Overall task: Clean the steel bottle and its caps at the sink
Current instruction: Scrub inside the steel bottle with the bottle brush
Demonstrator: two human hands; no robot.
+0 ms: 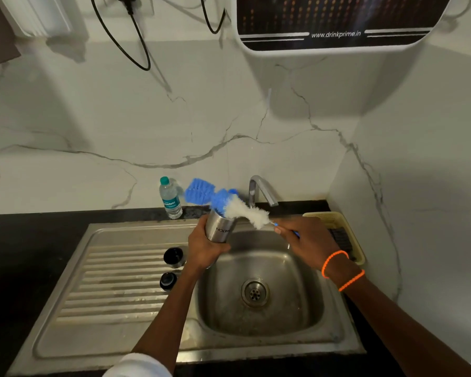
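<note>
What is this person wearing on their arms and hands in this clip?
Both hands are bare, without gloves or rings that can be seen. The right hand has two bright orange beaded bands round the wrist. The left hand has a bare forearm; a white sleeve shows at the bottom edge.

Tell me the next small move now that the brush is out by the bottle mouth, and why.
Probably steer the bottle brush tip-first into the steel bottle. The left hand grips the bottle, tilted over the sink basin, and the right hand holds the brush handle, but the blue and white bristles lie across the open mouth, outside it. Both caps wait on the drainboard.
</note>
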